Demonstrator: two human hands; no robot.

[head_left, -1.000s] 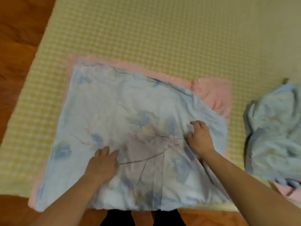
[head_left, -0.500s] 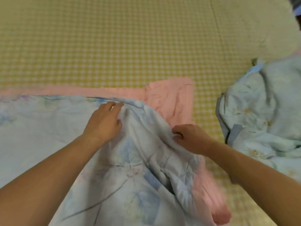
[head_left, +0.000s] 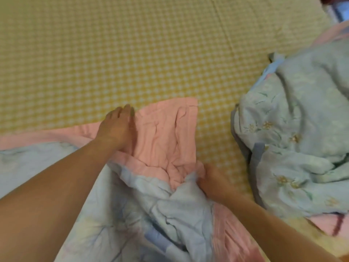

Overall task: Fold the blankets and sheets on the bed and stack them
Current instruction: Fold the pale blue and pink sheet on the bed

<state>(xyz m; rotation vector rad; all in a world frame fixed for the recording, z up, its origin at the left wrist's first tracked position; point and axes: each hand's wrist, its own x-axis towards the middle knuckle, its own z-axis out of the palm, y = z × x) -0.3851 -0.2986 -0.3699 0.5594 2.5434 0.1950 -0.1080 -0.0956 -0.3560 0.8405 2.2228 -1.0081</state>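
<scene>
Head view, left hand: the left hand (head_left: 118, 125) reaches in from the lower left of the frame, forearm running diagonally up to the centre. Its grip is slack, fingers straight and together, palm down, flat on the pink side of the blanket (head_left: 160, 140); it has hold of nothing.

Head view, right hand: the right hand (head_left: 213, 183) comes in from the lower right, forearm angled up and leftward. Its fingers curl into a bunched fold where the blanket's pale blue floral face meets the pink lining, gripping it.

Blanket, place and lie: it lies on the bed (head_left: 132, 53), across the lower left and centre of the frame. A pink corner flap lies opened towards the upper centre, its squared corner pointing up and right. The long axis cannot be told.

Second blanket: a crumpled pale blue floral blanket (head_left: 302, 129) is heaped at the right edge, apart from the first one.

Hidden or unclear: the right fingertips are buried in cloth; the blanket's lower part is cut off by the frame and covered by both forearms; the near edges are blurred.
</scene>
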